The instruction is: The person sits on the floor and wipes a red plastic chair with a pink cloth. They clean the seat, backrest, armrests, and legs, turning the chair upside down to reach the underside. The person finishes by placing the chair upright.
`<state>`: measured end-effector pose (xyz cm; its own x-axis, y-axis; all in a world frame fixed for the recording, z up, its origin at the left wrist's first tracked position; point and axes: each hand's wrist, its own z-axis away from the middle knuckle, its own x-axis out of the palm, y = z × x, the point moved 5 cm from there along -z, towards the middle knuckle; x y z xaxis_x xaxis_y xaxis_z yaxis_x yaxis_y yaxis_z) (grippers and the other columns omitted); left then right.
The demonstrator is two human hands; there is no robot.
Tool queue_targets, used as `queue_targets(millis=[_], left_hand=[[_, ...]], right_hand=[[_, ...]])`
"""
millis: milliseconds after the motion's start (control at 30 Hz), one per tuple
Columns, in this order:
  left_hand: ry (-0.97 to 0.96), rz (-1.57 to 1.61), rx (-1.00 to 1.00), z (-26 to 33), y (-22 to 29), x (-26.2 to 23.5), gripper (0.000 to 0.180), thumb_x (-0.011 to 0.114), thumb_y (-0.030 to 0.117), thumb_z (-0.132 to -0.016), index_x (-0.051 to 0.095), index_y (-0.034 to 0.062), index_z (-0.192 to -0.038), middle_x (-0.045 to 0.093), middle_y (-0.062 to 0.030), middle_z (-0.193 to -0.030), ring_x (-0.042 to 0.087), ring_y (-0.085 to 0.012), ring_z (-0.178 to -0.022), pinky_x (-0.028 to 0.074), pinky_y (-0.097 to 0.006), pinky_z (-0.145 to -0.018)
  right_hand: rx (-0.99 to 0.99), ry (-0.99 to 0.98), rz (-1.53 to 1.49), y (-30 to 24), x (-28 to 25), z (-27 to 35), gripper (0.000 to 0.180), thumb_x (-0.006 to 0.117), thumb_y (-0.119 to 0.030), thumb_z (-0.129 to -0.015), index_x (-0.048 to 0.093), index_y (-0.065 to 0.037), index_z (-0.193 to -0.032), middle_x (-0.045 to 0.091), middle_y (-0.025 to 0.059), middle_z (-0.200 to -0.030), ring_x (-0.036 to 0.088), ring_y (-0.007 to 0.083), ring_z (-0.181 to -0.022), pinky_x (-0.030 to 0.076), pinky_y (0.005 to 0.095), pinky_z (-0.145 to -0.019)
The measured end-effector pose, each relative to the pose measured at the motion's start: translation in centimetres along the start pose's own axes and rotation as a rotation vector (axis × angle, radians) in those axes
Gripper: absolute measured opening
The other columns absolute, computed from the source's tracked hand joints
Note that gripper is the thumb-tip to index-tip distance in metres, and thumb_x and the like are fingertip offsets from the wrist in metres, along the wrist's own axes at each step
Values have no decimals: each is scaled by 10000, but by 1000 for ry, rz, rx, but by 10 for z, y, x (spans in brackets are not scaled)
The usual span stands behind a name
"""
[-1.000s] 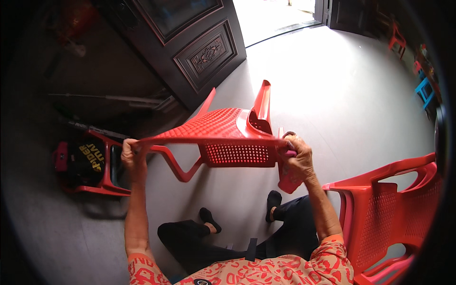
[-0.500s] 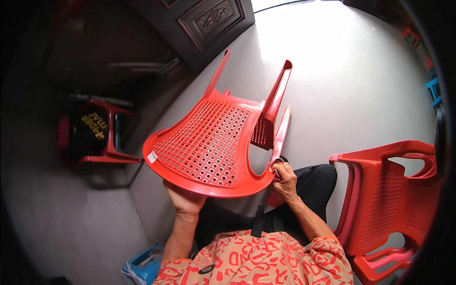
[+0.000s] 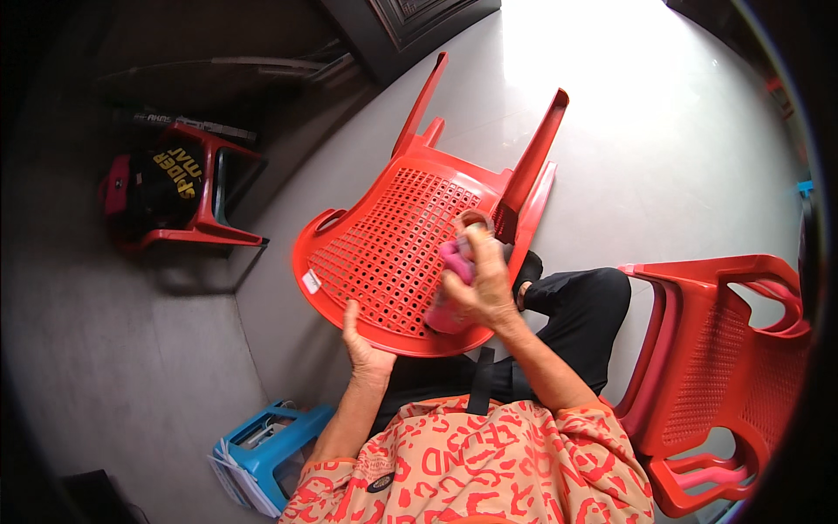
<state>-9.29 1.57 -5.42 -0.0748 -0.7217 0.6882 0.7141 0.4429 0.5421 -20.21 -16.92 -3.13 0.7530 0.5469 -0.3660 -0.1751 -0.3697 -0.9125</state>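
1. Left hand [image 3: 370,358]: thumb over the chair's near rim, fingers hidden beneath; from where I stand, cannot tell whether it is closed.
2. Chair [image 3: 393,231]: tilted in front of the person, legs pointing away, perforated panel facing up.
3. Right hand [image 3: 484,284]: blurred, gripping a pink cloth [image 3: 452,319] against the panel's right side. Step in hand, my judgement: wiping the panel. Next move calls for a steady rim and cloth pressed flat.
4. Stack [image 3: 709,367] of red chairs: far right.
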Motion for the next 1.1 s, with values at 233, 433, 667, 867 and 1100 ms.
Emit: queue_targets(millis=[233, 433, 667, 867, 1100], left_hand=[[183, -22, -137, 0, -18, -69, 494, 534, 235, -942, 395, 57, -1381, 524, -153, -1337, 521, -318, -1212, 413, -509, -1048], [211, -32, -137, -3, -18, -76, 507, 590, 157, -924, 382, 73, -1378, 515, -124, -1327, 528, -282, -1195, 456, -489, -1017], [237, -51, -161, -9, -14, -74, 487, 627, 159, -910, 427, 70, -1345, 537, -114, -1299, 544, -270, -1172, 463, -501, -1006], [211, -50, -148, -13, -13, -76, 474, 621, 152, -914, 432, 65, -1339, 549, -119, -1286, 548, -271, -1168, 467, -498, -1003], [222, -86, -118, -14, -11, -76, 486, 629, 150, -908, 430, 69, -1343, 548, -118, -1287, 556, -273, -1159, 480, -491, -994]], right_hand=[[-119, 7, 426, 19, 74, 46, 550, 694, -181, -762, 543, -106, -1285, 540, 177, -1128, 559, 330, -957, 507, 422, -771], [-97, 151, 682, 60, 66, -2, 358, 602, -164, -857, 590, -112, -1211, 539, 118, -925, 565, 279, -789, 529, 371, -606], [103, 165, 751, 118, 43, -77, 401, 611, -170, -854, 551, -94, -1244, 586, 160, -987, 584, 323, -849, 553, 397, -674], [82, 74, 706, 107, 49, -53, 538, 639, -173, -840, 479, -125, -1351, 560, 121, -959, 558, 317, -854, 512, 410, -723], [-78, -12, 508, 34, 61, 31, 475, 649, -128, -792, 564, -102, -1259, 578, 117, -1008, 535, 301, -737, 498, 381, -639]])
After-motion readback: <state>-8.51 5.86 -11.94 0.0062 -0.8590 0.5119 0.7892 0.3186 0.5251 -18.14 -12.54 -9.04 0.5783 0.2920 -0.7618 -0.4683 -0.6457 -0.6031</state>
